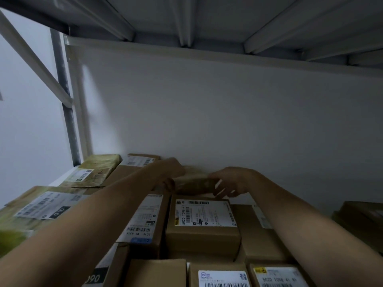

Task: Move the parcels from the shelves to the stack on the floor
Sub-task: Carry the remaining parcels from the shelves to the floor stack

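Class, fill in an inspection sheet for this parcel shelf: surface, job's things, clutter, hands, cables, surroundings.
Surface: white shelf board, crowded with parcels.
Job's things: tan taped parcel at the back against the wall; brown cardboard box with white label in front of it; green-taped parcels at the left.
Clutter: nothing seen.
Hands: left hand and right hand appear to grip the tan taped parcel's ends; the image is blurred.
Cables: nothing seen.
Surroundings: white wall behind; grey shelf underside above.
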